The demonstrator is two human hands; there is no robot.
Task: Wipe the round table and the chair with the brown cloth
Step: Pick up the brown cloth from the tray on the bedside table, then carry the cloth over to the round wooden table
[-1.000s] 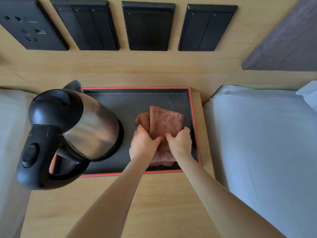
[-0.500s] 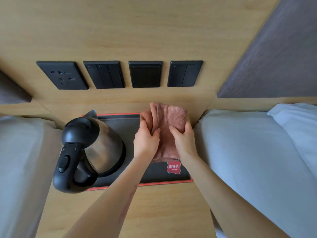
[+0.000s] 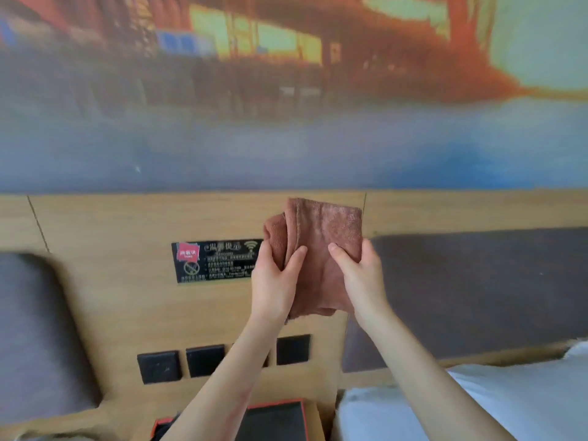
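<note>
Brown cloth [image 3: 321, 259] hangs folded between our left hand [image 3: 275, 281] and right hand [image 3: 361, 278], both pinching it before the wooden headboard [image 3: 127, 281]. Neither table nor chair shows; a loosened pinch could drop it.

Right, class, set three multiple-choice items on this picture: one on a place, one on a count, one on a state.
1. Where is the brown cloth?
A. In the tray
B. Held up before the wooden wall panel
C. On the bed

2. How many black wall plates show fully, with no arm across them?
A. Three
B. One
C. Six

3. How is the cloth held?
A. By the left hand only
B. By the right hand only
C. By both hands

Answers: B, it hangs in the air in front of the panel; A, three show clear; C, each hand grips one side.
</note>
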